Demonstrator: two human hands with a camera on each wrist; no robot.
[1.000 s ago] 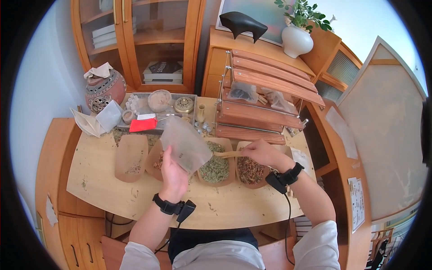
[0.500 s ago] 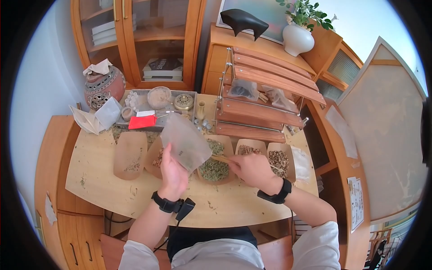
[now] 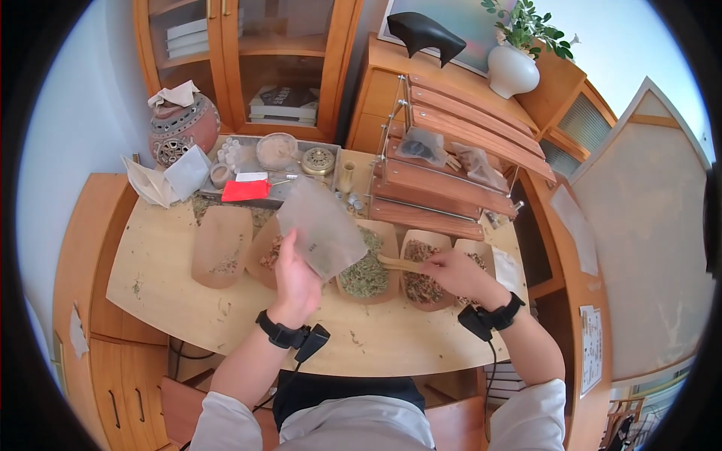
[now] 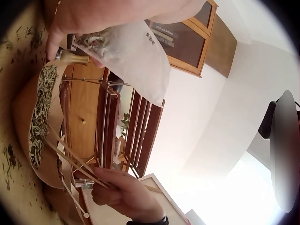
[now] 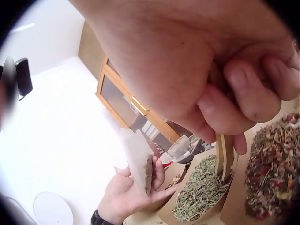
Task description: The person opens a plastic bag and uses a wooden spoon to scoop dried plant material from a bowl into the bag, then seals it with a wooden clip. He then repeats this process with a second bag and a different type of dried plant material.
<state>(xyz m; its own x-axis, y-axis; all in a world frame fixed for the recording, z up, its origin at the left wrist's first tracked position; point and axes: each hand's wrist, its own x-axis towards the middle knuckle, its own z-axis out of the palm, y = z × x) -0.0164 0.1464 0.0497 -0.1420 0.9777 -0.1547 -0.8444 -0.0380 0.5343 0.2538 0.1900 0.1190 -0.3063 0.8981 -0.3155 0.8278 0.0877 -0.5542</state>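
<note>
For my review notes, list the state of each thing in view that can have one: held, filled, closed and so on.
Translucent pouch: held tilted in the left hand, some green herbs inside
Wooden tongs: gripped by the right hand, tips at the green herbs
Green-herb tray: well filled
Reddish-mix tray: well filled
Leftmost tray: nearly empty, a few scraps
Glass cabinet doors: closed
Patterned jar: cloth over its top

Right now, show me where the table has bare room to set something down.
The table has a bare strip, bar scattered crumbs, between the row of paper trays and its front edge; another patch lies between the leftmost tray and the left edge. Behind is crowded with the grey tray and wooden rack; the paper trays sit close together.
</note>
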